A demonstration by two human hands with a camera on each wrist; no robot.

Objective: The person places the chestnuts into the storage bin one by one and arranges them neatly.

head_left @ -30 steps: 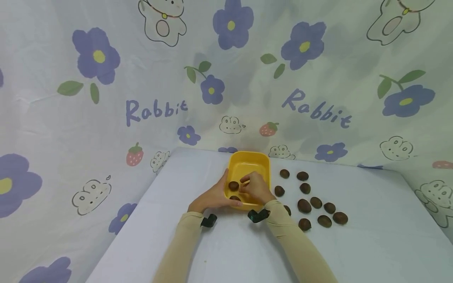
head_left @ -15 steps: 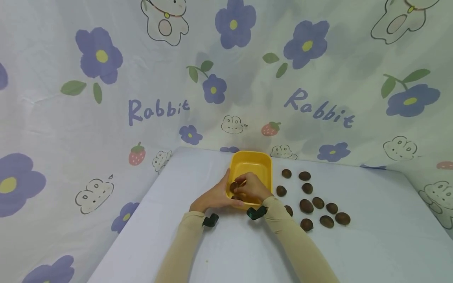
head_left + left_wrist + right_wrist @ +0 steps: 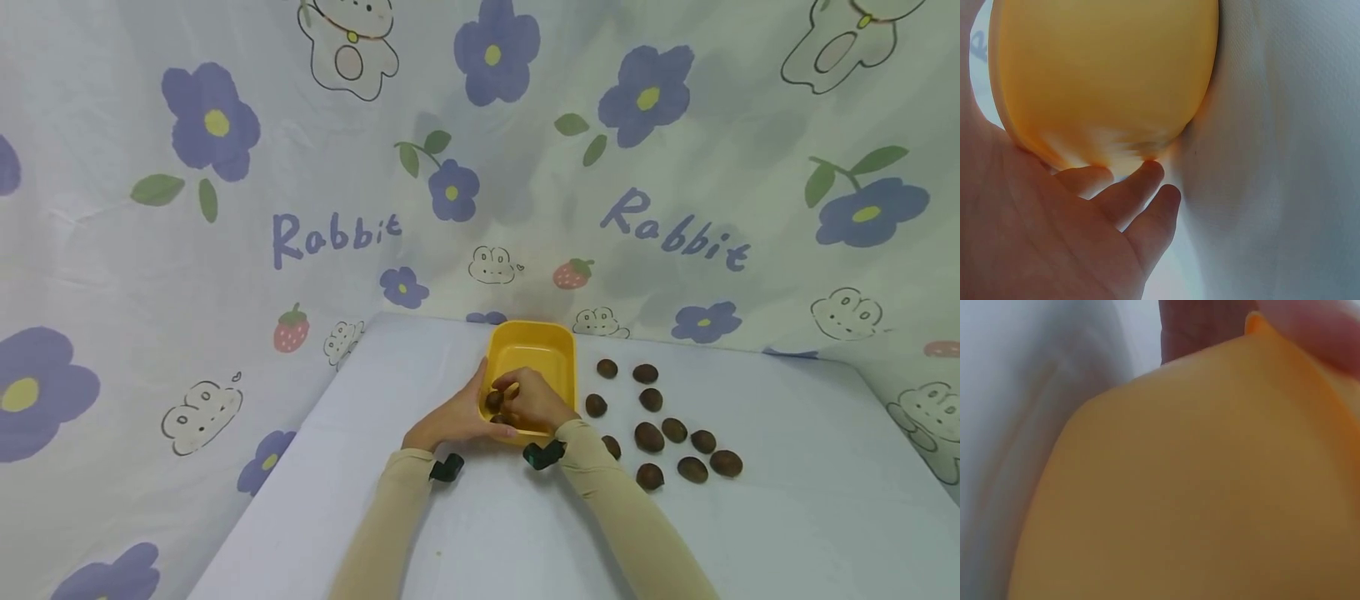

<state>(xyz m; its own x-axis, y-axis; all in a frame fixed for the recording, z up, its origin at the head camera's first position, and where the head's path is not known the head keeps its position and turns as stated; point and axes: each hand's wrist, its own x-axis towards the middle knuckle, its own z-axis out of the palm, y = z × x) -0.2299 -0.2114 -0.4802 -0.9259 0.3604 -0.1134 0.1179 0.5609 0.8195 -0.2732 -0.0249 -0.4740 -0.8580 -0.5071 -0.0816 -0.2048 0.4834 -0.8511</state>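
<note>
A yellow plastic container (image 3: pixel 534 335) lies on the white table. My left hand (image 3: pixel 457 417) grips its near left corner, with the thumb along the near side; in the left wrist view, curled fingers (image 3: pixel 1129 194) touch the outer wall. Inside the container is my right hand (image 3: pixel 536 398), fingers bent round a brown chestnut (image 3: pixel 493 401) near the left wall. A second chestnut (image 3: pixel 501 419) lies at the near left corner, partly hidden. The right wrist view is mostly filled by the container's outer wall (image 3: pixel 1179 481), so the right fingertips are hardly visible there.
Several loose chestnuts (image 3: pixel 648 437) are spread on the table (image 3: pixel 787 517) right of the container, one partly behind the right sleeve (image 3: pixel 611 479). A patterned cloth (image 3: pixel 525 167) with flowers and rabbits stands behind the table and at its sides.
My right hand has moved left inside the container, from beside the chestnut to closing its fingers round it. The left hand keeps its grip, and the loose chestnuts outside lie as before.
</note>
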